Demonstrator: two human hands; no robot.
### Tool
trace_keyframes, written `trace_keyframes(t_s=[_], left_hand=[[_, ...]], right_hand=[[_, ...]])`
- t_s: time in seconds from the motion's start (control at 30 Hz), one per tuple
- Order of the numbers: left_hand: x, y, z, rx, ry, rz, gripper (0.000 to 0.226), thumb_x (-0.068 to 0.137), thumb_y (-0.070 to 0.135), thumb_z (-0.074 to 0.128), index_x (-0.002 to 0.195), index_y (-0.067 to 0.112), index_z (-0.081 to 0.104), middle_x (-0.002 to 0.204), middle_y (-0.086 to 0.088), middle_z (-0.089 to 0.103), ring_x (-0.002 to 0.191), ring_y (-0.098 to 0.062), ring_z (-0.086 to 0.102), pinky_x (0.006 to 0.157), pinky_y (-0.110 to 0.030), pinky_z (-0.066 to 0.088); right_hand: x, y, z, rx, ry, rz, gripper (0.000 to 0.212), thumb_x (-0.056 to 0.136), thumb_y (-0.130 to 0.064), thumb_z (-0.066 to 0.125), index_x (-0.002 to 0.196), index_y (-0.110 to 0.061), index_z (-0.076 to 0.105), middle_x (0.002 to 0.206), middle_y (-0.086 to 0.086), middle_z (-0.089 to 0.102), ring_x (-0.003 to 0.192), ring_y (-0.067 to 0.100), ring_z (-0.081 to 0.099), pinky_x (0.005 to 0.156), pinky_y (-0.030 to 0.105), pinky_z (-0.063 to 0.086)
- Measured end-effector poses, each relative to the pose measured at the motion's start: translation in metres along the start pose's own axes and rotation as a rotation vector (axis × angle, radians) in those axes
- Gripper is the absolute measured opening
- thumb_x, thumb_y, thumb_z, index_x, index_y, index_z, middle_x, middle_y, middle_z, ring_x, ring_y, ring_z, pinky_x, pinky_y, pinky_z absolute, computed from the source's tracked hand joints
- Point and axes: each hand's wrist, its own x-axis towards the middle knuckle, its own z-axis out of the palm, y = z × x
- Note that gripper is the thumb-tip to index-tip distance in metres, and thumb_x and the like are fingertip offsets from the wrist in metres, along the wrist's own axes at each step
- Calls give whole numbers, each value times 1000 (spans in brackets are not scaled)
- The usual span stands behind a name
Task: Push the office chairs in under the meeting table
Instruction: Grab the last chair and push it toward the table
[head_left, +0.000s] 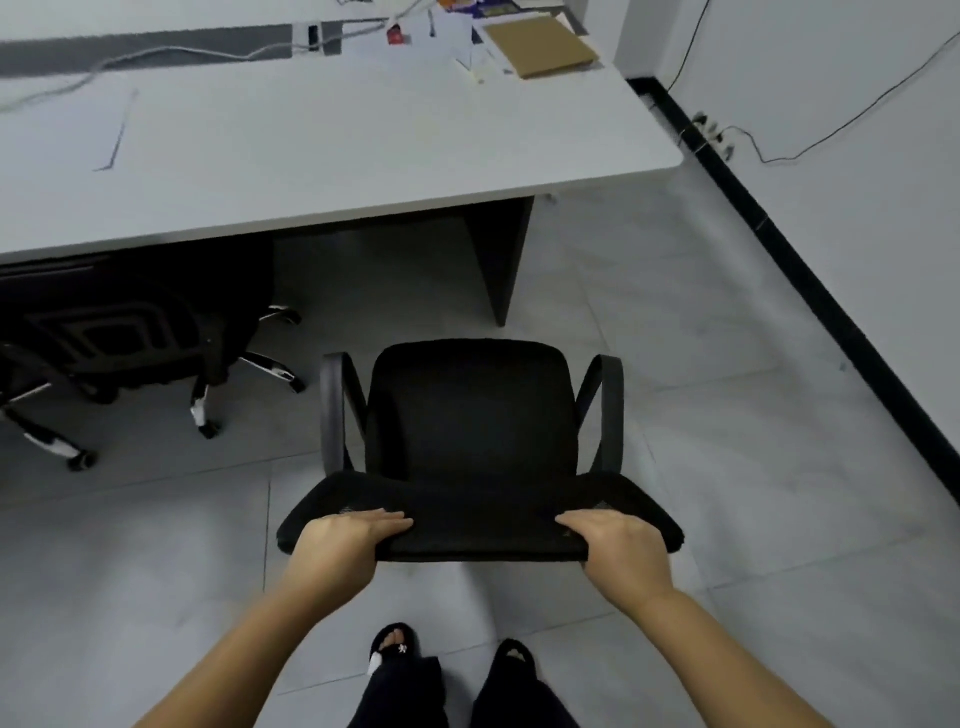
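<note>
Head camera, looking down: the left hand (343, 540) and the right hand (621, 545) each clamp the top edge of a black office chair (472, 415), fingers curled over the near rim of its backrest, one hand toward each end. That chair stands on the grey tiled floor (727, 364) near the person, well short of the meeting table (363, 145). Its seat faces away, toward the table's right end, so its front-to-back axis runs from near to far. Both armrests flank the seat. Directly beyond it, the table's dark panel leg (501, 260) stands at the far right of the gap under the tabletop. To the left, a second black chair (130, 332) sits partly tucked beneath the table, its wheeled base sticking out onto the floor. On the tabletop's far side lie a brown cardboard piece (540, 47), scattered papers and a pale cable (156, 57). A black skirting board (810, 270) lines the white wall at right.
</note>
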Motion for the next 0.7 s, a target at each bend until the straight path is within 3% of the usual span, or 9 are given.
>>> trace_keyframes(t_s=[0.1, 0.3, 0.5, 0.7], left_hand=[[20, 7, -5, -18, 66, -43, 49, 79, 4, 61, 116, 35, 62, 120, 15, 64, 114, -11, 59, 85, -29, 51], [64, -19, -26, -35, 128, -141, 49, 84, 3, 53, 121, 35, 58, 124, 12, 63, 119, -11, 55, 90, -26, 46], [115, -78, -58, 15, 98, -173, 50, 86, 8, 50, 123, 41, 54, 127, 18, 59, 121, -5, 51, 89, -21, 43], [174, -139, -94, -2, 88, -156, 50, 84, 4, 50, 122, 36, 57, 127, 11, 62, 119, -10, 54, 90, -25, 44]], right_hand=[[39, 16, -10, -21, -21, -55, 48, 44, -2, 86, 84, -27, 74, 79, -8, 75, 67, 10, 70, 53, 17, 52], [123, 18, -11, -36, -50, -123, 44, 58, -2, 79, 95, -25, 72, 89, -1, 76, 80, 21, 71, 64, 30, 56], [204, -2, 0, -4, -32, -196, 42, 54, -5, 83, 89, -26, 73, 81, -5, 76, 72, 16, 71, 58, 22, 53], [290, -26, 6, 29, 5, -197, 46, 45, 0, 85, 84, -24, 74, 75, -4, 76, 64, 15, 70, 52, 25, 56]])
